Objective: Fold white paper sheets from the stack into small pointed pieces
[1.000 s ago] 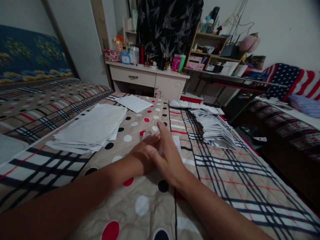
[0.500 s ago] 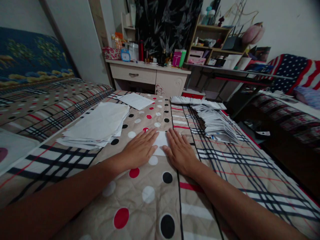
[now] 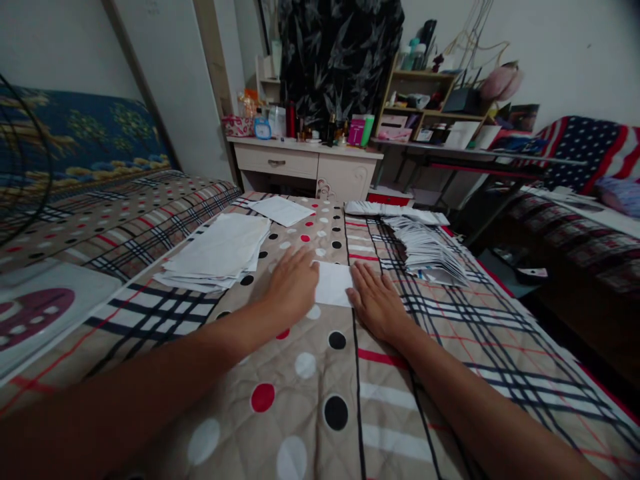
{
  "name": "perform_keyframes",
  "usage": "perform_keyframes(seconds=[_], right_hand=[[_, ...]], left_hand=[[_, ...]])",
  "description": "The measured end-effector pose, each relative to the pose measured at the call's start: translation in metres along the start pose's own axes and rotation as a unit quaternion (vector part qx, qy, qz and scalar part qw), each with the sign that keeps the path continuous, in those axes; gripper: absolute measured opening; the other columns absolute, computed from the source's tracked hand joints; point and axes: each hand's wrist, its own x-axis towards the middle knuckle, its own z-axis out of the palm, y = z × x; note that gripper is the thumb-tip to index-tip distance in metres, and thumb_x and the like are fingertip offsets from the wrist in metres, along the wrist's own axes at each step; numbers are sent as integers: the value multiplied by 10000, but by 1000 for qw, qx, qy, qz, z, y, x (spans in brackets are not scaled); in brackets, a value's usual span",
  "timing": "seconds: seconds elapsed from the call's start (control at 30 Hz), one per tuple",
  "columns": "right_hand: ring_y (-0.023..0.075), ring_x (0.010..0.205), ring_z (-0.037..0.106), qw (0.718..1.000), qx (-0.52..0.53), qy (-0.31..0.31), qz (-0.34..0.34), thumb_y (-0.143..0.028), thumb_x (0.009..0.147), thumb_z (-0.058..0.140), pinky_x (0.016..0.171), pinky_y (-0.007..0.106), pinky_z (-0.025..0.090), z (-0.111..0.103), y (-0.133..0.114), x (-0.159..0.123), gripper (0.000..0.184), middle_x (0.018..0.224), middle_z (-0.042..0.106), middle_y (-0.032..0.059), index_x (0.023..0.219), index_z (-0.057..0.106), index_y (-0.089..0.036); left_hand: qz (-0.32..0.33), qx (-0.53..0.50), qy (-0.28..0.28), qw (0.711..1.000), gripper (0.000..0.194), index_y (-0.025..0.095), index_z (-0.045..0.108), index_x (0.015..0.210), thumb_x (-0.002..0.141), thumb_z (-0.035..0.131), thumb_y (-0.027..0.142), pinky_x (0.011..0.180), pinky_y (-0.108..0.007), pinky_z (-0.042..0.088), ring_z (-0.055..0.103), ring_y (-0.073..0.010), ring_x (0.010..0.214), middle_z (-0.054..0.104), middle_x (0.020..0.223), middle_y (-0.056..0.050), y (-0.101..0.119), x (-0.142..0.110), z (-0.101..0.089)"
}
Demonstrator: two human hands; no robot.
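A small white sheet of paper (image 3: pixel 333 285), seemingly folded, lies flat on the polka-dot and plaid bedcover (image 3: pixel 305 420) between my two hands. My right hand (image 3: pixel 377 300) rests flat at its right edge, fingers stretched out and touching it. At the left edge is my left hand (image 3: pixel 294 283), bent and smeared by motion. Whether its fingers pinch the paper is unclear. To the left lies a stack of larger white sheets (image 3: pixel 217 250), with another white sheet (image 3: pixel 281 211) beyond it. On the right, a fanned row of folded papers (image 3: pixel 425 250) lies on the cover.
Behind the fanned papers is a long bundle of white paper (image 3: pixel 395 211). A white dresser (image 3: pixel 277 160) with bottles and boxes stands past the bed's far end. A shelf desk (image 3: pixel 430 133) is at the back right. A clear bag (image 3: pixel 50 307) lies at left.
My left hand has lifted from lying flat and curled at the paper's left edge. My right hand has shifted to the right edge, so more paper shows. The view has tilted slightly.
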Motion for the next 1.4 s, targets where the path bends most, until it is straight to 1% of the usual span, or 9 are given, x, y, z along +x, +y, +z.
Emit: perform_keyframes(seconds=[0.1,0.17,0.33,0.47,0.6,0.73,0.87,1.17,1.4], right_hand=[[302,1453,277,1000,-9,-1,-13,-316,998,267,1144,537,260,2,2,-1,546,1557,304,157,1469,379,-63],[295,1458,264,1000,-12,-3,-16,-303,997,258,1148,530,259,3,4,0,545,1564,291,145,1475,366,-67],[288,1462,255,1000,20,-3,-1,-345,1002,240,1161,544,227,5,6,0,567,1570,292,136,1494,329,-78],[287,1463,255,996,87,1,5,-440,979,330,1165,558,208,2,8,-3,612,1569,302,155,1499,325,-117],[319,1450,279,985,169,29,-16,-548,817,608,1137,550,281,-7,8,-5,843,1580,276,171,1510,299,-180],[290,1414,356,973,226,13,-51,-358,807,630,1131,495,324,-15,3,-4,612,1547,355,154,1378,500,-182],[269,1377,422,958,282,17,-51,-144,750,548,1139,487,324,-16,2,-3,415,1498,444,117,1143,665,-199],[241,1354,461,936,346,32,-50,-25,633,468,1144,455,335,-13,8,-1,496,1443,517,80,1020,719,-207],[270,1344,455,939,329,35,-94,-117,706,583,1136,462,328,-17,6,-2,353,1396,557,110,1013,739,-195]], left_hand=[[81,-105,-44,990,583,73,384,1445,957,404,392,1179,-419,239,329,-262,1432,380,1524,-188,31,6,17],[116,-139,-82,980,799,92,226,1518,924,368,607,1194,-451,189,185,-280,1484,210,1596,-171,33,4,30],[50,-119,-100,987,909,143,245,1523,849,362,741,1200,-480,131,131,-303,1493,156,1609,-152,-15,-15,39],[-42,-128,-34,990,719,127,356,1477,925,385,586,1194,-464,180,241,-277,1469,283,1575,-151,-52,-23,35],[-96,-258,47,960,460,142,574,1313,971,335,337,1133,-388,346,494,-208,1321,569,1392,-108,-66,-17,37],[-123,-332,74,932,540,177,631,1246,779,411,17,1124,-372,382,560,-185,1249,640,1306,-58,-71,-14,37],[-71,-320,98,940,699,173,611,1283,662,423,-86,1153,-383,350,501,-189,1307,582,1361,-83,-73,-15,39],[22,-266,78,961,343,324,758,1000,785,648,82,1120,-494,363,449,-241,1329,506,1432,-30,-69,-14,36],[157,-228,93,956,270,333,765,885,791,659,103,1040,-445,395,564,-209,1152,728,1072,26,-62,-18,27]])
